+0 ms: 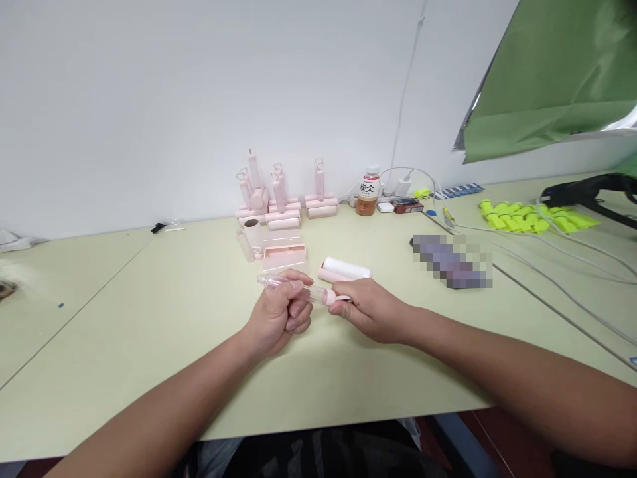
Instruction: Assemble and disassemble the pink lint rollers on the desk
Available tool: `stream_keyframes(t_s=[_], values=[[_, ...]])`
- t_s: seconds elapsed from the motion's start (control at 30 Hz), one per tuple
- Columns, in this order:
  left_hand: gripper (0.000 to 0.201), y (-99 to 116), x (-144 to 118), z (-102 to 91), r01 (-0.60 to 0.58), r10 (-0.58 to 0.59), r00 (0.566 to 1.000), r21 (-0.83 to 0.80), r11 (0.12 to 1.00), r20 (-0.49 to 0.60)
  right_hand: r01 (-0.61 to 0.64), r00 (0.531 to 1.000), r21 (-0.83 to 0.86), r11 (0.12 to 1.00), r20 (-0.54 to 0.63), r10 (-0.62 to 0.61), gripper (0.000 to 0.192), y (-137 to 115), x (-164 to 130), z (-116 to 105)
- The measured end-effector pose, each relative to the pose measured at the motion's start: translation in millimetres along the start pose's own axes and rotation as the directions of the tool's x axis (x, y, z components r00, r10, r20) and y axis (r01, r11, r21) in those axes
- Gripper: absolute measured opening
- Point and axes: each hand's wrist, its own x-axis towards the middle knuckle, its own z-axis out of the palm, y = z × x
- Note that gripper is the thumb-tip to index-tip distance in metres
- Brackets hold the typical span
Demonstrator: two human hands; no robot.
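- left hand (279, 317) – fingers curled tight around clear roller tube (293, 287), tube lying crosswise above the table (149, 345)
- right hand (371, 309) – pinching the tube's pink handle (334, 298) end
- paper roll (345, 270) lies just behind the right hand
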Motion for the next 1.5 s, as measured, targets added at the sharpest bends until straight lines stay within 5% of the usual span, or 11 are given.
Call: stream_keyframes(t_s=[0.33,0.53,0.6,0.7,0.77,0.83,0.97,1.17,1.3,1.4,1.5], values=[[0.021,-10.9,-1.8,5.2,-0.076,0.076,0.996,0.007,0.997,-0.054,-0.13,0.992,0.242,0.962,0.041,0.123,0.052,-3.8,0.6,4.7],[0.024,-4.1,1.3,-2.6,-0.132,0.129,0.991,0.126,0.983,0.031,-0.461,0.88,0.692,0.556,0.44,0.181,0.055,-9.3,2.0,5.7],[0.027,0.5,0.2,-4.2,-0.199,0.198,0.98,0.236,0.951,0.029,-0.436,0.892,0.623,0.65,0.398,0.216,0.057,-9.1,3.4,-0.3],[0.031,7.1,-1.6,-6.0,-0.259,0.288,0.958,0.435,0.862,-0.002,-0.239,0.969,0.23,0.943,-0.001,0.246,0.052,1.7,6.3,-14.2],[0.034,9.8,-1.1,-7.6,-0.21,0.259,0.966,0.566,0.797,-0.007,-0.242,0.952,-0.055,0.969,-0.204,0.227,0.039,16.4,7.8,-22.0],[0.035,10.2,0.9,-9.5,-0.099,0.159,0.987,0.673,0.733,-0.027,-0.316,0.933,-0.18,0.932,-0.237,0.271,0.033,33.0,8.5,-25.3],[0.028,5.3,4.4,-11.8,0.101,-0.069,0.995,0.732,0.673,-0.074,-0.417,0.907,-0.191,0.888,-0.034,0.419,0.062,52.6,8.2,-20.0],[0.03,2.1,0.4,-11.8,0.065,-0.126,0.991,0.694,0.717,0.036,-0.503,0.854,0.21,0.839,-0.03,0.519,0.062,44.2,10.0,-16.1],[0.037,3.0,-0.8,-14.3,0.059,-0.159,0.984,0.682,0.729,0.085,-0.377,0.859,0.721,0.581,0.037,0.511,0.055,34.3,10.5,-19.9],[0.042,2.6,-0.2,-16.2,0.066,-0.182,0.977,0.658,0.75,0.109,-0.3,0.874,0.849,0.435,0.063,0.482,0.053,27.2,9.4,-20.8],[0.043,2.8,0.7,-15.8,0.035,-0.161,0.976,0.621,0.783,0.148,-0.28,0.889,0.864,0.418,0.07,0.452,0.054,22.1,8.4,-19.8]])
